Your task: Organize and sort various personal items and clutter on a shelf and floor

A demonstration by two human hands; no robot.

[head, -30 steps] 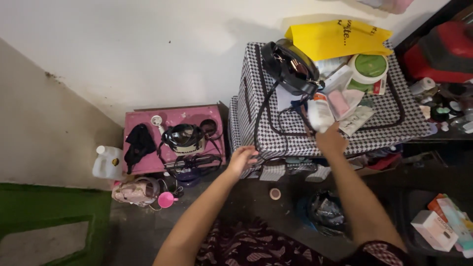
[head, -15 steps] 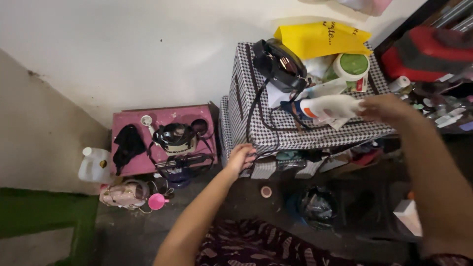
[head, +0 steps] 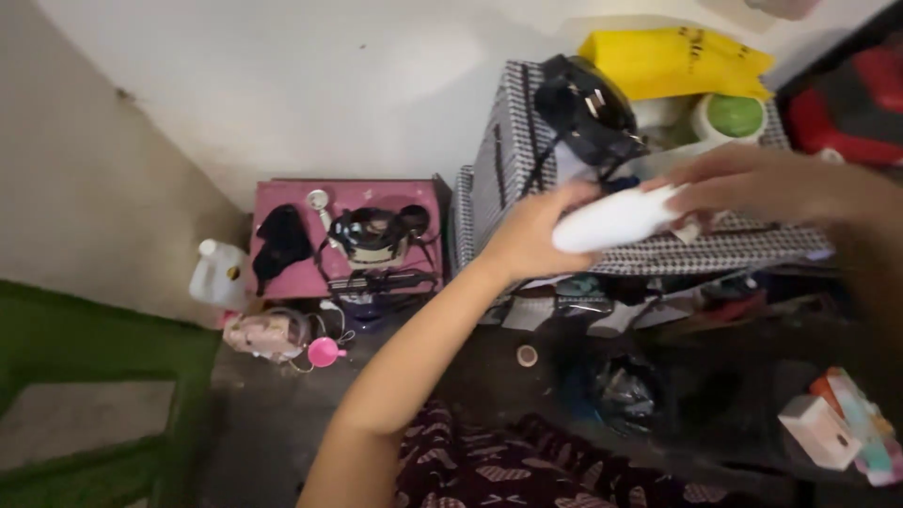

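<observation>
A white bottle (head: 613, 219) lies sideways in the air in front of a black-and-white checked storage box (head: 503, 150). My left hand (head: 530, 235) closes around its left end. My right hand (head: 752, 183) grips its right end from above. On top of the checked box sit a black handbag (head: 588, 103), a yellow bag (head: 673, 58) and a white tub with a green lid (head: 731, 117).
A pink box (head: 353, 193) with dark headgear and cords stands against the wall, with a white jug (head: 218, 275) and a pink funnel (head: 324, 352) beside it. A tape roll (head: 527, 356) and a black bag (head: 625, 390) lie on the floor. Small cartons (head: 832, 428) sit at lower right.
My left hand rose from the box's lower edge and took hold of the white bottle's left end. My right hand lifted the bottle off the box top and turned it sideways.
</observation>
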